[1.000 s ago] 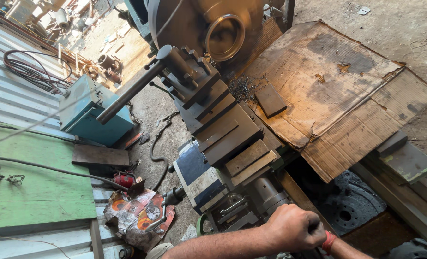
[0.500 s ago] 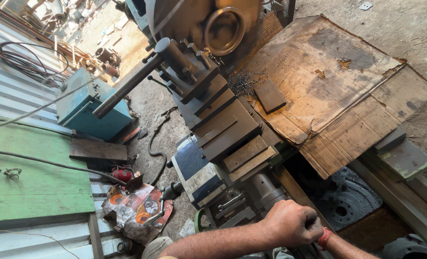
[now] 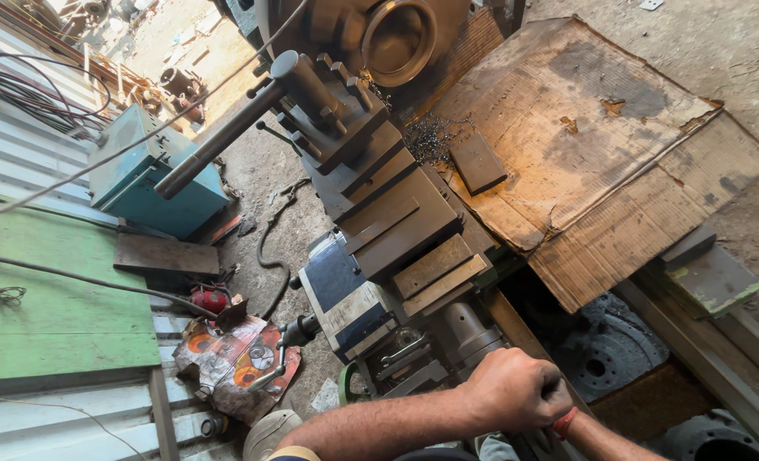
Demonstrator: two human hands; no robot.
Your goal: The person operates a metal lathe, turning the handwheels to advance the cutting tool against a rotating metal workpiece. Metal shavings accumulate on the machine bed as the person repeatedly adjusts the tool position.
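Note:
My left hand (image 3: 516,391) is a closed fist at the near end of a grey metal lathe (image 3: 396,213), wrapped around a handle that the fingers hide. From under that fist comes my right wrist (image 3: 567,421), which wears a red band; the right hand itself is covered. Past the fist the stepped carriage rises to a tool post (image 3: 328,102), where a long dark bar (image 3: 217,145) sticks out to the left. The round chuck (image 3: 396,38) is at the top of the view.
Worn cardboard (image 3: 584,137) covers the bed on the right, with a flat metal block (image 3: 477,162) and metal chips (image 3: 426,137) on it. A teal box (image 3: 140,171), a green board (image 3: 55,290) and coiled cables (image 3: 21,85) lie on the left. A dark cast wheel (image 3: 610,350) sits low on the right.
The view has drifted a little and the chuck now sits nearer the top centre. My fist stays closed at the same spot on the lathe.

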